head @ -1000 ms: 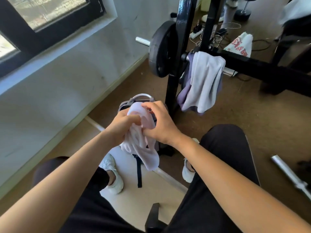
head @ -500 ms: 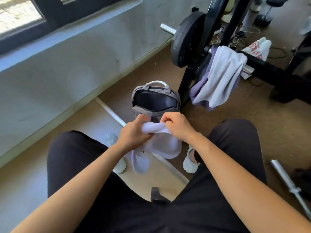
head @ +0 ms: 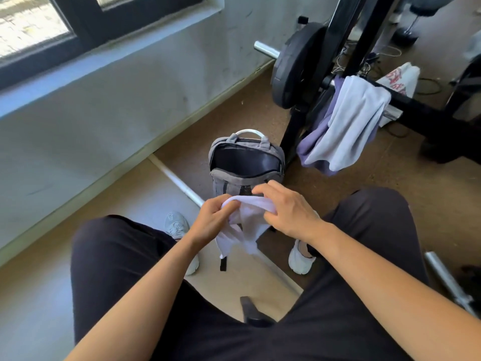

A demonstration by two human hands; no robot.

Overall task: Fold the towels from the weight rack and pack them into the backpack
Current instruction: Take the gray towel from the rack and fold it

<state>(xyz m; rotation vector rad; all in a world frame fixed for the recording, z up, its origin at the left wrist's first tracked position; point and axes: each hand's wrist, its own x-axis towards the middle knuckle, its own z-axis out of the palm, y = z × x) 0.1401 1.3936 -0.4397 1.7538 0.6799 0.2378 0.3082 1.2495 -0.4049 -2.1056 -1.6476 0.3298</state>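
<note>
Nearest the camera, the person's thighs in black trousers (head: 117, 256) spread to either side, on the near side of the backpack (head: 260, 177). Just in front of the backpack, both hands hold a white towel (head: 247, 225) in the air by its top edge. The left hand (head: 216, 217) has its grip curled round the left end of that edge. The right hand (head: 289, 209) has its grip pinching the right end, thumb under the cloth. The edge is bunched into a roll between the two hands, and the rest of the towel hangs down loose and creased, covering the lower front of the backpack.

A grey shoe (head: 177, 225) stands on the floor (head: 364, 183) to the near left of the backpack and a white shoe (head: 299, 259) to its near right. The backpack is grey, stands upright on the floor and is unzipped, with its dark inside showing and its pale handle at the far side.

Just right of the backpack rises a black post of the weight rack (head: 294, 131). Farther right, a pale blue-grey towel (head: 356, 121) is draped over the rack's bar on top of a purple towel (head: 312, 147). Beyond the backpack, a black weight plate (head: 294, 71) sits on a steel bar end, and a window (head: 104, 22) is far to the left.
</note>
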